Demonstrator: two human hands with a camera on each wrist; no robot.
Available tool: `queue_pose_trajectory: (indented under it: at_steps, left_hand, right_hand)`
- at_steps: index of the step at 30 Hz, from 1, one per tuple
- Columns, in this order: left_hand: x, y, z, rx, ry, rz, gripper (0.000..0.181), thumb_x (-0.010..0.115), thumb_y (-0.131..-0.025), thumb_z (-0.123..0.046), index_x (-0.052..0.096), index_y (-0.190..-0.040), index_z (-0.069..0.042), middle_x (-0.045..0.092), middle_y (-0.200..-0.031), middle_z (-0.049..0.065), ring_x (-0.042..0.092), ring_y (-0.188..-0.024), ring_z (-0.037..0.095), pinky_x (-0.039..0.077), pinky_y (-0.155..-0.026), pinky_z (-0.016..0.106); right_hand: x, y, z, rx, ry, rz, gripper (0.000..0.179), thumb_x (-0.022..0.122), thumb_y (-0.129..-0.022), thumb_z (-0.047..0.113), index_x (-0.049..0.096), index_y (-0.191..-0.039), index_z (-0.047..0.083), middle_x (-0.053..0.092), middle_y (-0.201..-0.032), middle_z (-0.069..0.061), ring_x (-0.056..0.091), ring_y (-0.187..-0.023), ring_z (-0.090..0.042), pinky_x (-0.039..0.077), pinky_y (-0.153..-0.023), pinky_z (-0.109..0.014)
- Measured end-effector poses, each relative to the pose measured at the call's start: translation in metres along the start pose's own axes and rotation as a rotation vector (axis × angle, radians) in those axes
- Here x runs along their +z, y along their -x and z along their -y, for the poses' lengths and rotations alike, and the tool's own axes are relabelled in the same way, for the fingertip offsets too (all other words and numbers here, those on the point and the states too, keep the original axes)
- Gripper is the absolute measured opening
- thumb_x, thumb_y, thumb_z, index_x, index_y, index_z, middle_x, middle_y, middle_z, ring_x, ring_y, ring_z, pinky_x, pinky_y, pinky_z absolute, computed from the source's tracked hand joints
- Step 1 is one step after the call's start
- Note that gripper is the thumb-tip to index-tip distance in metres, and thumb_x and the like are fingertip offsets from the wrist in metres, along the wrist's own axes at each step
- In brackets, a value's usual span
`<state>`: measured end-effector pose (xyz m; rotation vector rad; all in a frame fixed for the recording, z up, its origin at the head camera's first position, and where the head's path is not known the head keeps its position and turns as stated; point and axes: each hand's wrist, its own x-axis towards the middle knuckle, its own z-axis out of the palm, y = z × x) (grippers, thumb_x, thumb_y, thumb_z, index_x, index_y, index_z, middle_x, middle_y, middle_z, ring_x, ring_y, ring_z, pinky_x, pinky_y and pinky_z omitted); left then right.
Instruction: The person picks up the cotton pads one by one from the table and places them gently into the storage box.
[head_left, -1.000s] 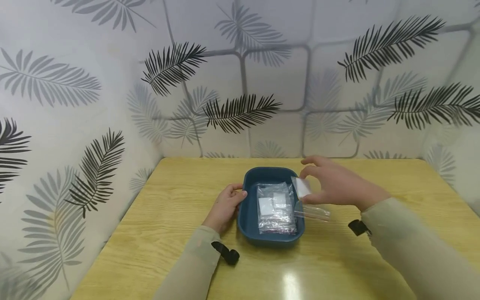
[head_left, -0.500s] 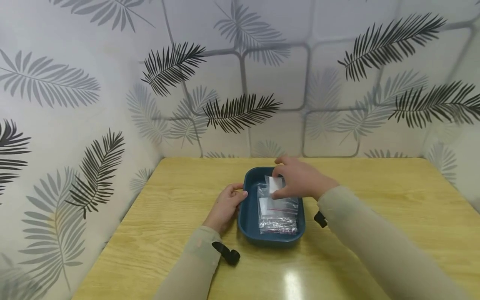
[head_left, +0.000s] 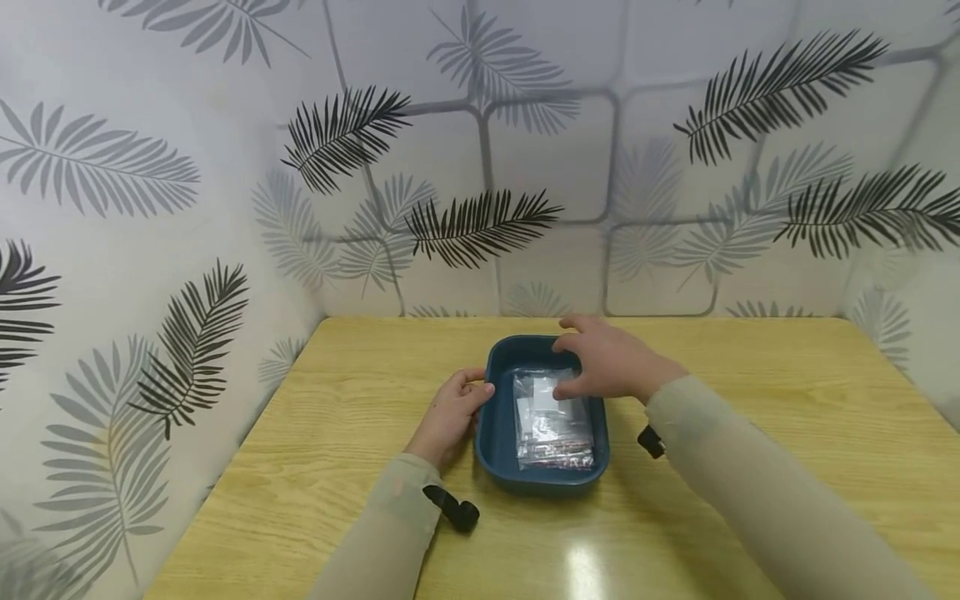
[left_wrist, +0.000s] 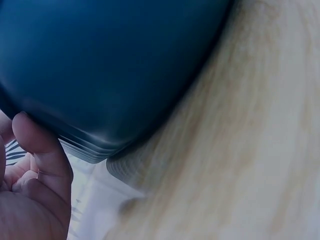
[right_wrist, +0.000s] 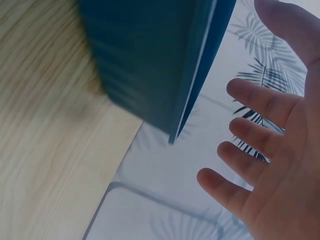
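Observation:
A dark blue plastic bin (head_left: 542, 485) stands on the table, holding a stack of clear zip-lock bags (head_left: 553, 429) with red-tinted seals and white squares inside. My left hand (head_left: 450, 410) holds the bin's left wall near the rim; in the left wrist view its thumb (left_wrist: 37, 135) lies against the blue wall. Above the bin's right rim is my right hand (head_left: 611, 362), thumb and fingers apart, over the top bag. Nothing sits in the right palm (right_wrist: 280, 135) in the right wrist view, where the fingers are spread. The bin's right rim is partly hidden under that hand.
The light wood-grain table (head_left: 360, 400) extends on both sides of the bin. A leaf-patterned wall covering (head_left: 525, 275) rises behind its back edge and along the left. Black wrist straps (head_left: 452, 506) circle both sleeves.
My right hand has carried a zip-lock bag from the right of the bin into it and let go on the stack, then drawn slightly right. The left hand stays put.

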<state>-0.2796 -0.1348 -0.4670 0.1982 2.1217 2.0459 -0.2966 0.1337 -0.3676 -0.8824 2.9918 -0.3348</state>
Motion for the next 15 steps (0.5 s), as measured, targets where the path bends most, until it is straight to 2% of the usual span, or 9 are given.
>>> queue_pose_trajectory:
  at_steps: [4,9,12,15]
  left_hand:
    - [0.001,0.001,0.0,-0.009,-0.004,-0.022,0.044,0.061,-0.104,-0.024,0.051,-0.142,-0.006,0.058,-0.088,0.007,0.053,-0.067,0.015,0.045,-0.06,0.027]
    - [0.003,0.001,-0.008,-0.02,-0.021,-0.064,0.046,0.064,-0.102,-0.022,0.05,-0.143,-0.007,0.061,-0.1,0.011,0.059,-0.076,0.019,0.05,-0.065,0.03]
    - [-0.001,0.002,-0.017,0.007,-0.09,-0.117,0.048,0.065,-0.101,-0.026,0.05,-0.143,-0.009,0.059,-0.11,0.012,0.06,-0.089,0.022,0.053,-0.075,0.035]
    - [-0.01,0.004,-0.027,0.051,-0.188,-0.183,0.051,0.066,-0.1,-0.036,0.051,-0.143,-0.013,0.056,-0.125,0.01,0.056,-0.11,0.025,0.05,-0.092,0.042]
  right_hand:
    - [0.001,0.013,-0.012,0.003,-0.018,-0.02,0.07,0.079,-0.083,0.053,0.065,-0.134,0.008,0.037,-0.156,-0.02,0.043,-0.136,-0.041,0.039,-0.106,-0.056]
    - [0.003,0.033,-0.03,0.024,-0.035,-0.064,0.067,0.077,-0.085,0.053,0.064,-0.134,0.009,0.037,-0.155,-0.021,0.038,-0.138,-0.045,0.038,-0.106,-0.06]
    - [0.004,0.044,-0.039,0.035,-0.029,-0.092,0.069,0.077,-0.085,0.055,0.063,-0.135,0.01,0.039,-0.153,-0.022,0.038,-0.138,-0.046,0.037,-0.106,-0.061]
    - [0.007,0.054,-0.046,0.037,-0.001,-0.124,0.072,0.074,-0.086,0.058,0.061,-0.139,0.011,0.041,-0.151,-0.023,0.04,-0.136,-0.047,0.034,-0.107,-0.063]
